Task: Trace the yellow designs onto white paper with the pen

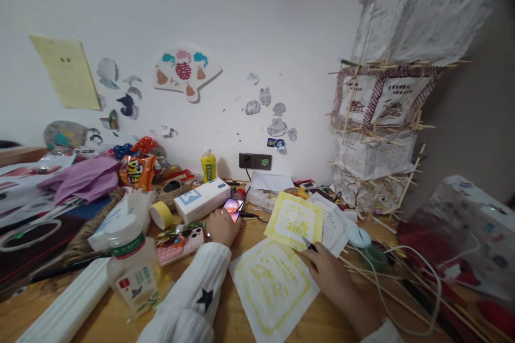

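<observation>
My left hand (223,228) is closed around a phone (233,207), whose lit screen shows a clock; part of the phone is hidden under the hand. Between the fingers of my right hand (321,263) is a dark pen (309,244), its tip over the upper yellow-lined sheet. That square sheet (295,217) has a yellow border and yellow characters. In front of it lies a white sheet (273,286) with a yellow drawing and small writing, its upper corner close to my right hand. Behind them is a sheet with grey line drawing (329,222).
A clear plastic bottle (134,273), white box (203,199), yellow tape roll (161,216) and pink-cased phone (181,246) lie to the left. At right stands a tall tiered paper lantern (386,96) on sticks, with a white cable (436,300) and loose sticks below.
</observation>
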Available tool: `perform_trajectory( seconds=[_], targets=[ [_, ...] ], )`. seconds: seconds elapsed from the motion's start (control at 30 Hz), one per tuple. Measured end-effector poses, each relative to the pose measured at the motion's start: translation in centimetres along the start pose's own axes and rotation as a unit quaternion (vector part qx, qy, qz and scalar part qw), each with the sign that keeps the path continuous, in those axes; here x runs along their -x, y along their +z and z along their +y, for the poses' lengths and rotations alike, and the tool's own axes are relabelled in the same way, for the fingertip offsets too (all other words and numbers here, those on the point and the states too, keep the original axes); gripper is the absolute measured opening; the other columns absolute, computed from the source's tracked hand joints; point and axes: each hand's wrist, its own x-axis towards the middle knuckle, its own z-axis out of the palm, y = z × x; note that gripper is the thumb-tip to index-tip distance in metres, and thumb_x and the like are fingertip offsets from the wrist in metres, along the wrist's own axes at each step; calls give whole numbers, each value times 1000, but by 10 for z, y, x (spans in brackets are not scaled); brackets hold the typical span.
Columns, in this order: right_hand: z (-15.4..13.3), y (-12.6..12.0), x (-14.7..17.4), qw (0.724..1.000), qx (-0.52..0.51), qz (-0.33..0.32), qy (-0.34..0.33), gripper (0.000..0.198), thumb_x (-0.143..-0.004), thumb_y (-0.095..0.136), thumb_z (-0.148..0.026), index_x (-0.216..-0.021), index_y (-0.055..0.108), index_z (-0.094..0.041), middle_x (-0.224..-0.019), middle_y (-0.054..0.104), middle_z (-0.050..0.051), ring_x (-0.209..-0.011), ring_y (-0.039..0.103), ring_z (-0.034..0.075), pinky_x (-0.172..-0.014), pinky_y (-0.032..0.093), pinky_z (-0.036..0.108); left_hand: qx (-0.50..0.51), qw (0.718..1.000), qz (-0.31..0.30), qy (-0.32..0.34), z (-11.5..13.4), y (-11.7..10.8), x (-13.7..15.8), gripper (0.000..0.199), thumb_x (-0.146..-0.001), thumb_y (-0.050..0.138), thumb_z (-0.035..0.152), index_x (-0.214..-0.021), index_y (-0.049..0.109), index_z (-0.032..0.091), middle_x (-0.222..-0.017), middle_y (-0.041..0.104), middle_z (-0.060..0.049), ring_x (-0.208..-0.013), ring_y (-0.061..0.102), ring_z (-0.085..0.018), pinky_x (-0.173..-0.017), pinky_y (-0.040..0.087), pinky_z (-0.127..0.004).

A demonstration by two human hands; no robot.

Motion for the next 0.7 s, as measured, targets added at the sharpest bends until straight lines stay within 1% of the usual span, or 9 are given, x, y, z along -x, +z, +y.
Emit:
perform_trajectory(
  seconds=[0.13, 0.2, 0.3, 0.37, 0.43, 0.5, 0.6, 0.67, 0.7],
  targets=[
    [2, 1, 0, 1000, 17, -5, -2, 44, -91, 44, -11, -125, 66, -28, -112, 63, 11, -105, 63, 22, -88, 47, 28, -3, 1000, 20, 23, 4, -7, 16, 42, -93, 58, 46, -122, 55, 15, -120, 57, -11, -109, 56, -27, -92, 46, -47],
    [4, 3, -1, 1000, 17, 1, -5, 43, -91, 44, -11, -123, 67, -28, -111, 63, 10, -103, 64, 22, -86, 47, 28, -4, 998, 29, 47, 6, -11, 29, 44, -93, 57, 43, -126, 53, 14, -121, 57, -12, -113, 53, -29, -95, 42, -48],
    [6, 5, -2, 1000, 11, 3, -6, 42, -91, 44, -12, -121, 68, -27, -111, 63, 10, -101, 64, 21, -84, 47, 27, -2, 995, 28, 94, 9, -11, 42, 48, -91, 61, 38, -131, 51, 12, -116, 60, -13, -118, 51, -31, -101, 36, -50],
    [8, 5, -2, 1000, 10, -2, -2, 42, -91, 44, -12, -121, 68, -28, -111, 63, 9, -100, 65, 21, -83, 47, 27, 7, 992, 25, 120, 12, -8, 43, 48, -89, 63, 38, -129, 52, 13, -116, 61, -12, -120, 50, -31, -104, 33, -50],
    [9, 5, -2, 1000, 5, -6, -3, 42, -91, 44, -13, -122, 68, -29, -111, 63, 9, -101, 64, 21, -84, 47, 27, 21, 991, 29, 128, 15, -4, 39, 43, -90, 61, 37, -125, 55, 13, -120, 59, -13, -122, 48, -31, -105, 31, -52],
    [10, 4, -2, 1000, -14, -2, -11, 39, -93, 45, -18, -121, 68, -29, -109, 63, 8, -103, 62, 22, -87, 47, 26, 39, 991, 38, 122, 18, 0, 35, 36, -94, 54, 34, -121, 57, 10, -126, 57, -17, -126, 45, -34, -106, 29, -53],
    [14, 5, -3, 999, -43, 3, -21, 37, -95, 43, -24, -120, 69, -29, -107, 63, 7, -103, 62, 22, -87, 46, 26, 73, 987, 48, 136, 20, 5, 40, 36, -95, 47, 29, -124, 56, 10, -133, 52, -22, -132, 37, -37, -108, 26, -54],
    [16, 5, -4, 999, -46, 3, -20, 36, -94, 43, -24, -118, 70, -28, -108, 63, 8, -101, 62, 22, -87, 46, 26, 95, 980, 45, 167, 18, 7, 50, 35, -92, 49, 29, -123, 57, 14, -135, 52, -19, -135, 35, -37, -109, 27, -54],
    [17, 5, -4, 999, -44, 3, -19, 36, -93, 44, -23, -116, 71, -28, -108, 63, 8, -100, 63, 22, -87, 46, 26, 105, 977, 41, 183, 16, 8, 56, 33, -91, 50, 30, -119, 60, 16, -132, 54, -17, -134, 36, -36, -108, 29, -54]
  ],
)
